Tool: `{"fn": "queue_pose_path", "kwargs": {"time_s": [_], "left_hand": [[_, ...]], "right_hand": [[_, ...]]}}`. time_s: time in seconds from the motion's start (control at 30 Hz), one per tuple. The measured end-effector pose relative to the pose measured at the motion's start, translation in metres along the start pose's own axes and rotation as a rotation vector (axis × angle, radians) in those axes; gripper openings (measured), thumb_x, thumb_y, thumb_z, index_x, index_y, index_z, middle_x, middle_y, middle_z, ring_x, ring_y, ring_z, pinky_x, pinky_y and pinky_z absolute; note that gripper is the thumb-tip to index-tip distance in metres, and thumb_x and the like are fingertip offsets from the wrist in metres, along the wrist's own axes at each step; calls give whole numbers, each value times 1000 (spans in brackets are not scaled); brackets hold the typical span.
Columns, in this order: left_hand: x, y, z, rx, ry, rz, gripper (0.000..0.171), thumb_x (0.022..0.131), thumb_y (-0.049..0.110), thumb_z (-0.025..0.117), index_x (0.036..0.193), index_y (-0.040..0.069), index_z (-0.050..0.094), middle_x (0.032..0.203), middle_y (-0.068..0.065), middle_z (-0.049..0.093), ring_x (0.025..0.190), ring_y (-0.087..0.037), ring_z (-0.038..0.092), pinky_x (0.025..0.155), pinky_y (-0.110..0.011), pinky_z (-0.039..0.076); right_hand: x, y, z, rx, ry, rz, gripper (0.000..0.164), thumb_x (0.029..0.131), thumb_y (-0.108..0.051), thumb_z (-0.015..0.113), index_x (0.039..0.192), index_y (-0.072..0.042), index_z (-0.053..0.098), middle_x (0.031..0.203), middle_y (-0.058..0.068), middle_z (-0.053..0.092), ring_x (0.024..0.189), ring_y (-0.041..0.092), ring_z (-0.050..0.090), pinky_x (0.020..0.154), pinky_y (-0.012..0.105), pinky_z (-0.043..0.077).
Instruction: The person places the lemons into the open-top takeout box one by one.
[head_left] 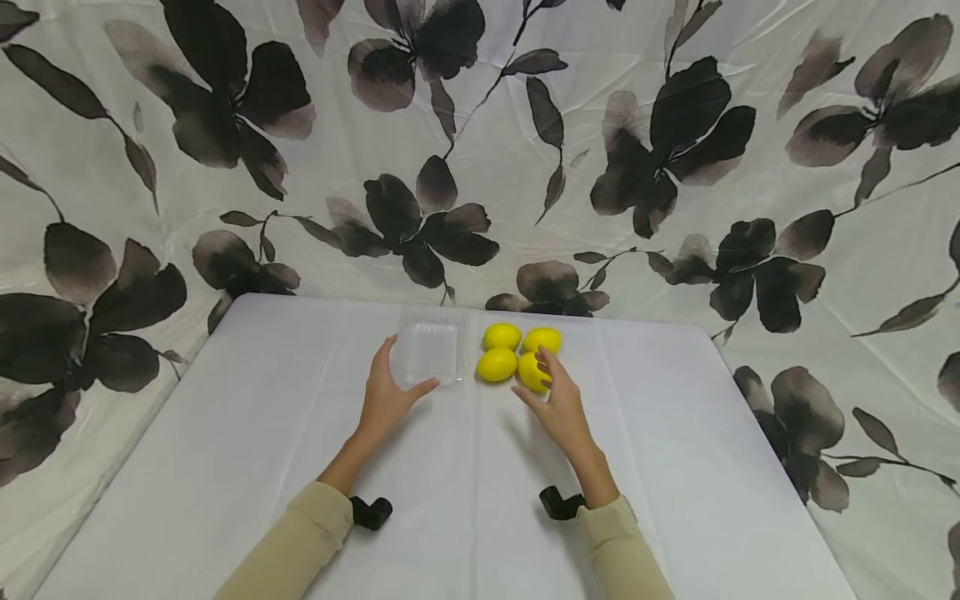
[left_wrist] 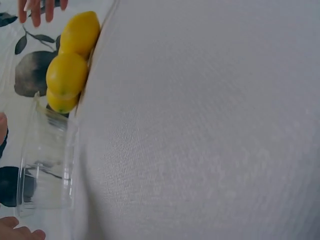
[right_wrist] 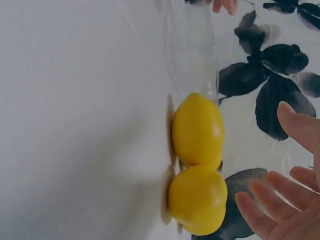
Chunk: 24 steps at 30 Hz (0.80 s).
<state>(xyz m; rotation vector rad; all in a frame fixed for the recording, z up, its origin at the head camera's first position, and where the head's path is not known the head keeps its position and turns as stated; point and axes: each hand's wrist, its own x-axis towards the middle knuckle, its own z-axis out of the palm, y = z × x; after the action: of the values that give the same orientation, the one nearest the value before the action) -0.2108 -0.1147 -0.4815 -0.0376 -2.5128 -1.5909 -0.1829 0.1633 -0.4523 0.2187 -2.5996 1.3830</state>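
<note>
Head view, worktop: white-covered (head_left: 675,467), its far edge meeting a floral sheet (head_left: 540,183).
Head view, clear container: (head_left: 432,350) upright near the far edge, about midway between the left and right edges.
Head view, lemons: four, yellow, just right of the clear container near the far edge, set two by two: far-left lemon (head_left: 502,336), far-right lemon (head_left: 542,340), near-left lemon (head_left: 497,365), near-right lemon (head_left: 531,377).
Head view, left hand: (head_left: 390,393) at the container's left and near sides; grip spread, thumb and fingers apart; I cannot tell whether it touches.
Head view, right hand: (head_left: 557,402) at the near-right lemon, fingers partly covering it; grip apart.
Head view, sleeves: beige, left sleeve (head_left: 296,537) and right sleeve (head_left: 624,546), both over the near part.
Left wrist view, clear container: left fingertips just beside one end, lemons beyond the other.
Right wrist view, right hand: fingers and thumb spread, nothing between them, beside the lemons.
Right wrist view, left hand: only fingertips show, past the clear container.
</note>
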Motion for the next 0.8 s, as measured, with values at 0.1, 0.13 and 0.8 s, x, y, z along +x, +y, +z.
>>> {"fn": "queue_pose_path", "kwargs": {"time_s": [0.1, 0.13, 0.8], "left_hand": [[3, -5, 0, -5, 4, -24, 105, 77, 30, 86, 156, 6, 20, 160, -21, 23, 149, -39, 23, 119, -56, 24], [4, -7, 0, -11, 3, -39, 106, 77, 31, 85, 156, 6, 20, 161, -21, 23, 149, -39, 22, 120, -56, 24], [20, -20, 12, -56, -53, -118, 111, 78, 29, 85, 159, 9, 12, 164, -20, 17, 149, -41, 20, 120, -57, 23]], "right_hand": [[3, 3, 1, -7, 10, 0, 73, 88, -20, 76, 149, -5, 38, 145, 20, 51, 130, 36, 53, 104, 48, 49], [4, 3, 1, -4, 16, -3, 73, 88, -19, 76, 149, -4, 38, 144, 21, 51, 129, 36, 53, 104, 49, 49], [27, 42, -3, -66, 54, 59, 71, 89, -25, 75, 148, -6, 40, 141, 18, 53, 129, 35, 52, 106, 47, 47]]}}
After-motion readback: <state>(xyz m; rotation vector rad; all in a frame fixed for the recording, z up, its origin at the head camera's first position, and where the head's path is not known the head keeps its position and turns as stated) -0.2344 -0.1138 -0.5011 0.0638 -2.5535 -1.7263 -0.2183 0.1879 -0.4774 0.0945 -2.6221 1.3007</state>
